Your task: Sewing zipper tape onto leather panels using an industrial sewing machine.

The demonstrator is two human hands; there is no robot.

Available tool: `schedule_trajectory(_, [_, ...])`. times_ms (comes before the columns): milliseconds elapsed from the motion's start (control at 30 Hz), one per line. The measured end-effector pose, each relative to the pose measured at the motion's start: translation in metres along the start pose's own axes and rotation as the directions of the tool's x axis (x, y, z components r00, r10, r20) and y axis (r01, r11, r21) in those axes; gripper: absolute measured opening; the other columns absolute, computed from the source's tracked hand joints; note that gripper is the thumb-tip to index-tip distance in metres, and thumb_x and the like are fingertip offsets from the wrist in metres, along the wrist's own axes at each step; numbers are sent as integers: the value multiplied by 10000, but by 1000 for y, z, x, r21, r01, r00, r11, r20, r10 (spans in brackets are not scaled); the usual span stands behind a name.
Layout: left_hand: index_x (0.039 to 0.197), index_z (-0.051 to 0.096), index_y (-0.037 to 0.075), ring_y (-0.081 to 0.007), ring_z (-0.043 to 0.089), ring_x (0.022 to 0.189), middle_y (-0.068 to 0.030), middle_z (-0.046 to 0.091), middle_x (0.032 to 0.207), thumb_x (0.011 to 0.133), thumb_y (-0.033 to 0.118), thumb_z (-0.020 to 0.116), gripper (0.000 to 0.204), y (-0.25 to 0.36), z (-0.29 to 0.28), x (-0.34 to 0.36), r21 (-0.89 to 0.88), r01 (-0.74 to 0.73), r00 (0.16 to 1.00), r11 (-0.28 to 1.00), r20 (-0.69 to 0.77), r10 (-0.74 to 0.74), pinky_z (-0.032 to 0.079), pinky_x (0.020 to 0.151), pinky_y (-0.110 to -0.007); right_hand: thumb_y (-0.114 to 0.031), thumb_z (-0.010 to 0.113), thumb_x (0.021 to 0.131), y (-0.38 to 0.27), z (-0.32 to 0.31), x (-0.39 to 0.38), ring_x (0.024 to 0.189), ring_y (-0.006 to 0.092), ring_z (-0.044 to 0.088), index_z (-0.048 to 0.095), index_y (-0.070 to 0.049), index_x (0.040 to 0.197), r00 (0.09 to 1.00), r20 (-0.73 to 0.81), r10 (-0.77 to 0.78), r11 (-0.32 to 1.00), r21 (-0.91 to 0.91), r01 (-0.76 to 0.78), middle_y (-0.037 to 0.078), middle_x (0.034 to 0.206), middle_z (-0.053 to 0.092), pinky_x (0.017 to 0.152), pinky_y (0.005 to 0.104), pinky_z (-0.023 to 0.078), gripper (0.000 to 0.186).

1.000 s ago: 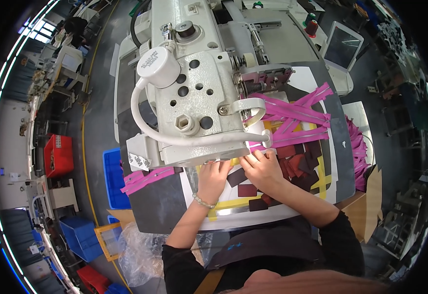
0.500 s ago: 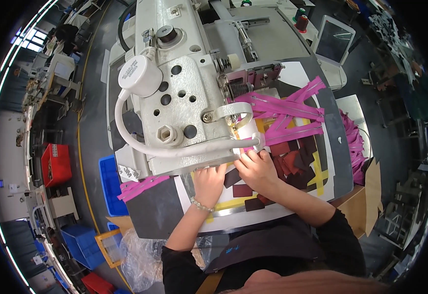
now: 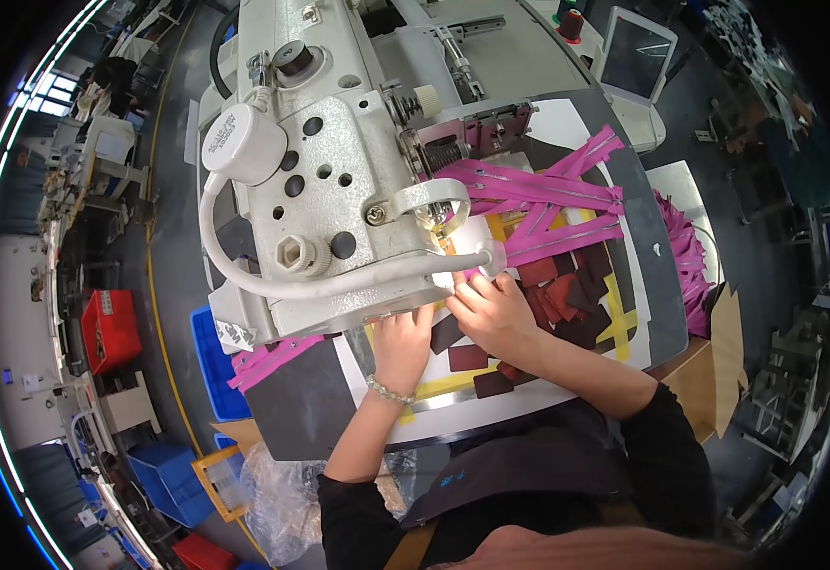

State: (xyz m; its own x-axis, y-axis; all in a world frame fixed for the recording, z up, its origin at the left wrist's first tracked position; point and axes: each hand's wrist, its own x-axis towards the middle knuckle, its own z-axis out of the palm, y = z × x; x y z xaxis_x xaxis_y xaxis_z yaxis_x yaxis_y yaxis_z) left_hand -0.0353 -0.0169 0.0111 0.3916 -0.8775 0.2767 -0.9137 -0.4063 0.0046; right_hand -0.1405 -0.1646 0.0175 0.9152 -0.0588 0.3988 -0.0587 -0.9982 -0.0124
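Observation:
Under the front of a white sewing machine head (image 3: 339,228), both my hands work close together. My left hand (image 3: 402,353) reaches beneath the machine's edge, its fingertips hidden there. My right hand (image 3: 496,315) has bent, closed fingers beside the lit needle area; a bit of pink shows by its fingertips, but what they hold is not clear. Several pink zippers (image 3: 567,237) lie crossed to the right of the needle area. Small dark red and brown fabric pieces (image 3: 559,296) lie scattered beside and below my right hand, on a white sheet (image 3: 519,407) with yellow tape.
A white hose (image 3: 358,283) curves across the machine front. More pink zippers (image 3: 688,261) hang at the right, above a cardboard box (image 3: 709,366). Pink zipper ends (image 3: 277,361) stick out at the left, near a blue bin (image 3: 213,366). A small screen (image 3: 635,59) stands behind.
The view has shifted slightly, so the machine sits a little further left and higher. My hands stay close together at the needle area, with little visible movement.

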Motion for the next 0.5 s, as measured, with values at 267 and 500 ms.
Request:
schedule_trajectory(267, [1249, 620, 128, -255, 554, 922, -59, 565, 923, 836, 192, 651, 420, -3, -3, 4, 36, -30, 999, 999, -17, 31, 454, 848, -398, -210, 614, 740, 3, 2, 0, 873, 129, 533, 611, -124, 941, 1000, -22, -12, 1000, -14, 12, 35, 1076, 606, 752, 318, 351, 218])
schedule_trajectory(500, [1249, 620, 141, -259, 536, 1057, -63, 590, 1085, 808, 214, 680, 451, -7, -3, 3, 11, -25, 999, 1000, 23, 25, 397, 929, -445, -215, 647, 728, 8, 9, -6, 932, 131, 545, 637, -130, 1040, 1000, -12, -24, 1000, 10, 24, 41, 1173, 616, 801, 331, 334, 324])
